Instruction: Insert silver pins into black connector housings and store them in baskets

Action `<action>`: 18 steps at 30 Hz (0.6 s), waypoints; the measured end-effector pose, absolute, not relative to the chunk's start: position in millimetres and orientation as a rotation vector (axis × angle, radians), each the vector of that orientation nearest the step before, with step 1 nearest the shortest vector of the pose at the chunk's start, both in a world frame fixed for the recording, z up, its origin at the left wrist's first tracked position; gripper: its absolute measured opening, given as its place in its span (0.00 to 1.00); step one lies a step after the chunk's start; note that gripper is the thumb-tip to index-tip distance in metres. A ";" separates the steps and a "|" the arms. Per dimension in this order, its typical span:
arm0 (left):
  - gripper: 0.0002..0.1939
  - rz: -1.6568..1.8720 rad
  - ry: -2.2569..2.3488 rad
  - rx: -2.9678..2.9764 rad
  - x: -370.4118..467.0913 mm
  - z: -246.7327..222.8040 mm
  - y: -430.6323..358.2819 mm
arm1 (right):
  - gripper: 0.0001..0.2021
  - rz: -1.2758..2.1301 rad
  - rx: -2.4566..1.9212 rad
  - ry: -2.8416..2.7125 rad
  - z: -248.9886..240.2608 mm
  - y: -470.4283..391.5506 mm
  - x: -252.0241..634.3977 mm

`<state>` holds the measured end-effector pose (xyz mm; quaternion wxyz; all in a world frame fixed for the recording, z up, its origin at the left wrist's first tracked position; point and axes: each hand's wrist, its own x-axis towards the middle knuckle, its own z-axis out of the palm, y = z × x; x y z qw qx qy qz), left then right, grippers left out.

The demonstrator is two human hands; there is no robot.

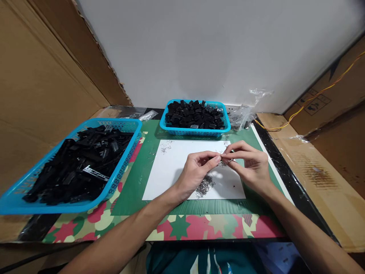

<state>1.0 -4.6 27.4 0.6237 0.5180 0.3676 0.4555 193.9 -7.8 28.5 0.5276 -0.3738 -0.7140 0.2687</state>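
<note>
Over a white sheet (164, 173), my left hand (195, 167) pinches a small dark piece (214, 156) between thumb and fingers; most of the piece is covered. My right hand (252, 163) meets it from the other side, its fingertips closed together at the piece. Whatever lies between those right fingertips is too small to make out. Below the hands, a pile of tiny metal pins (204, 186) rests on the sheet. A thin scatter of similar pins (165, 147) lies at the sheet's far left corner.
A blue basket (195, 132) of small black parts stands behind the sheet. At left, a larger blue basket (57, 208) holds long black parts and a white strip (95, 173). Cardboard walls flank the green mat (134, 186). Clear plastic bags (242, 116) and a yellow wire (302, 108) are at right.
</note>
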 end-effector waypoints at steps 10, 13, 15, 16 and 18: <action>0.09 1.111 0.821 1.271 -1.0 29.6 -2.2 | 0.08 0.784 -0.914 -1.660 31.3 -4.5 197.5; 0.10 1.130 0.850 1.280 -0.5 29.3 -2.0 | 0.05 0.774 -0.925 -1.661 30.9 -5.7 196.1; 0.10 1.139 0.874 1.317 -0.4 28.1 -2.1 | 0.04 0.761 -0.928 -1.662 30.6 -6.9 194.5; 0.10 1.144 0.889 1.346 -0.5 27.4 -2.2 | 0.04 0.751 -0.930 -1.663 30.6 -7.5 193.7; 0.10 1.152 0.922 1.424 -1.0 26.4 -2.5 | 0.03 0.724 -0.941 -1.674 31.5 -8.2 192.9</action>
